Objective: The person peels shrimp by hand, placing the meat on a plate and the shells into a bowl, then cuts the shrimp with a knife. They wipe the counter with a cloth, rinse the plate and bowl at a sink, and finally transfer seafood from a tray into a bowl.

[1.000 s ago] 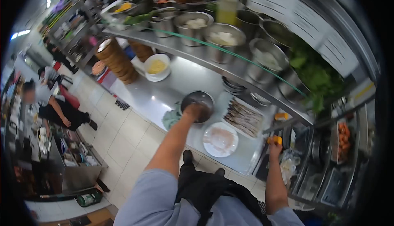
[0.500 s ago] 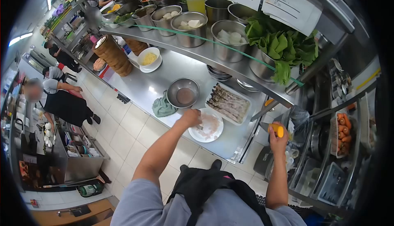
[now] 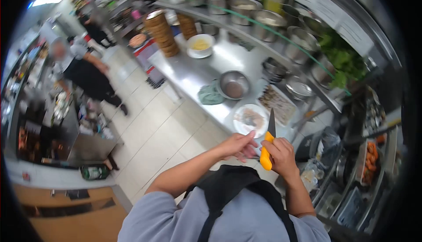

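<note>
A yellow-handled knife (image 3: 266, 153) is gripped in my right hand (image 3: 280, 154), its blade pointing up and away from me. Just left of it, my left hand (image 3: 239, 147) has its fingers apart and holds nothing. Beyond both hands lies a white plate (image 3: 250, 119) with pale pink food on it. Behind the plate, a white tray (image 3: 278, 104) holds greyish shrimp-like pieces. A metal bowl (image 3: 234, 85) with pinkish contents stands next to a green cloth (image 3: 210, 93).
Bamboo steamers (image 3: 161, 35) and a white bowl of yellow food (image 3: 200, 45) stand farther back. Metal pots (image 3: 269, 23) and leafy greens (image 3: 344, 57) line the shelf above. A person in a black apron (image 3: 90, 77) is across the aisle. Carrots (image 3: 370, 160) are at right.
My left hand has left the plate and come back toward my body. My right hand has brought the knife in from the right, beside it. The view has shifted and is blurred.
</note>
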`<state>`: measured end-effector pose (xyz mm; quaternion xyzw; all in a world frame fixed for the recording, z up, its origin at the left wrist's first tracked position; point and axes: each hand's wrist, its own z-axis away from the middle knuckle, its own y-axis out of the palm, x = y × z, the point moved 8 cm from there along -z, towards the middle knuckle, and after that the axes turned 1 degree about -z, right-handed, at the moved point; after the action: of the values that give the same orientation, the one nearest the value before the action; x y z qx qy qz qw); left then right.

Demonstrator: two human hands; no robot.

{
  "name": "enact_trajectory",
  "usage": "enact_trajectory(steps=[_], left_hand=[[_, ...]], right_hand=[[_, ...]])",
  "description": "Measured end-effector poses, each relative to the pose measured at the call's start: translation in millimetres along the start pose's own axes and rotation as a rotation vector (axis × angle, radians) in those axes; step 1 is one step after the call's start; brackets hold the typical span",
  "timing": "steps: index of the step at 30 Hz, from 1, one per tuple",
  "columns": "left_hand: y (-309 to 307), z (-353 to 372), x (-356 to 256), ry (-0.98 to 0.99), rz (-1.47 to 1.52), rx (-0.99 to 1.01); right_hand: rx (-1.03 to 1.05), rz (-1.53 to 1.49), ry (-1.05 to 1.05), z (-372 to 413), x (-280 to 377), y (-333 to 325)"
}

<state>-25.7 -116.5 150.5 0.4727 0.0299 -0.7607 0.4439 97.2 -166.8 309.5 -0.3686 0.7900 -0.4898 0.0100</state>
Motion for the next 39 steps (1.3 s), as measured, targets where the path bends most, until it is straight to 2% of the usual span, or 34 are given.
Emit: enact_trajectory(steps=[4,8,11,13,14,16,17,19,20,22,23,26,28,30,32,34,36,39], left_hand=[[-31,42,-1,0.094,0.254,-0.131],[-91,61,28,0.122,0.23,-0.23],[-116,83,36,0.167,0.162,-0.239],[-133,98,38,0.188,0.129,-0.307],[-143,105,39,0.204,0.094,-0.374],[-157,105,52,0.257,0.084,-0.362],[-158,110,53,0.254,0.087,-0.369],[-163,108,66,0.235,0.008,-0.434],[-158,108,67,0.237,0.01,-0.442],[-156,115,71,0.104,-0.292,-0.676],[-156,107,83,0.126,-0.27,-0.727],[-151,79,124,0.072,-0.155,-0.696],[-147,68,135,0.083,-0.163,-0.696],[-147,59,141,0.027,-0.3,-0.715],[-151,51,148,0.007,-0.26,-0.701],[-150,37,161,0.008,-0.147,-0.635],[-151,31,169,0.006,-0.127,-0.642],[-151,17,184,-0.016,-0.055,-0.614]], right_hand=[[0.137,-0.089,-0.2,-37,43,74],[0.211,-0.185,-0.327,-45,83,126],[0.275,-0.222,-0.359,-48,83,154],[0.246,-0.482,-0.102,-56,51,167],[0.25,-0.48,-0.109,-54,29,182],[0.283,-0.39,0.392,-38,-75,225],[0.293,-0.387,0.385,-35,-101,236],[0.279,-0.032,0.477,-27,-157,247],[0.281,-0.036,0.47,-24,-172,257],[0.339,0.016,0.466,-13,-191,277],[0.341,0.003,0.471,-10,-197,284],[0.341,-0.006,0.446,-3,-193,289],[0.252,-0.03,0.456,-10,-185,275],[0.216,-0.043,0.478,-3,-189,276],[0.18,-0.053,0.499,-2,-194,282],[0.175,-0.247,0.515,7,-195,289],[0.112,-0.186,0.42,11,-196,285],[0.161,-0.104,0.459,24,-204,281]])
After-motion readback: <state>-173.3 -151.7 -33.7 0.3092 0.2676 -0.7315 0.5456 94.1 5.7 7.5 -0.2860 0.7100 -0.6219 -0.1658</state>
